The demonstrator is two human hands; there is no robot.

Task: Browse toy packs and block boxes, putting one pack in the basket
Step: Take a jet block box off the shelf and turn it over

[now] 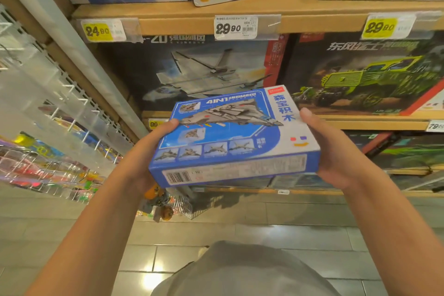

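Head view: two hands hold one blue block box in front of the shelves, tilted, its barcode edge toward the person. The left hand grips its left side, thumb on top; the right hand grips its right side, fingers curled beneath. Three price tags line the upper shelf, three boxes above, two large boxes below

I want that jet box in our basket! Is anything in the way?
Can't say. Both hands, left and right, hold the box clear of the shelves, but the basket isn't clearly in view.
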